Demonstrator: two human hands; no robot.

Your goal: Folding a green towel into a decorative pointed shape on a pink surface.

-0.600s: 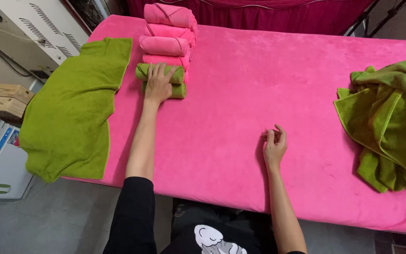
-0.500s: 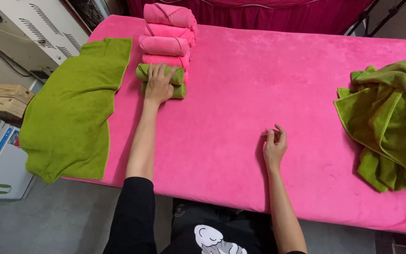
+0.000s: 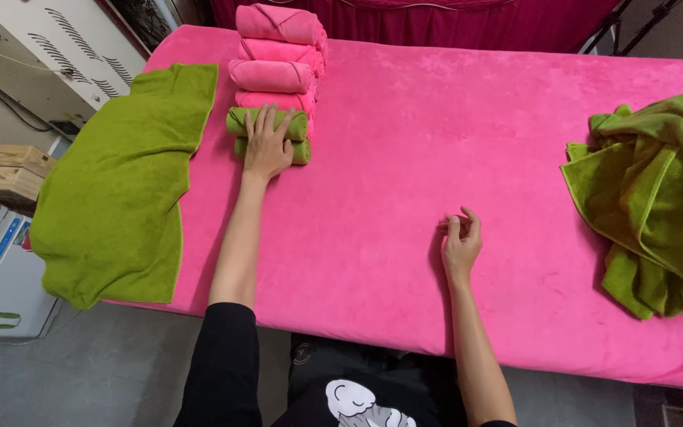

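Since the earlier frames almost nothing has changed: both hands stay where they were, and only the view has shifted slightly.

At the far left, a flat green towel [image 3: 116, 182] hangs over the left edge of the pink table [image 3: 436, 150]. Just right of it, the left hand [image 3: 266, 146] lies palm down, fingers spread, on two rolled green towels [image 3: 294, 126], pressing on them rather than gripping. These rolls are short, tight cylinders, one stacked on the other, at the near end of a row of rolled pink towels [image 3: 274, 55] that runs away to the far edge.

Further right and nearer, the right hand [image 3: 460, 243] rests on bare table, fingers loosely curled, holding nothing. At the right edge lies a crumpled heap of green towels [image 3: 658, 198].
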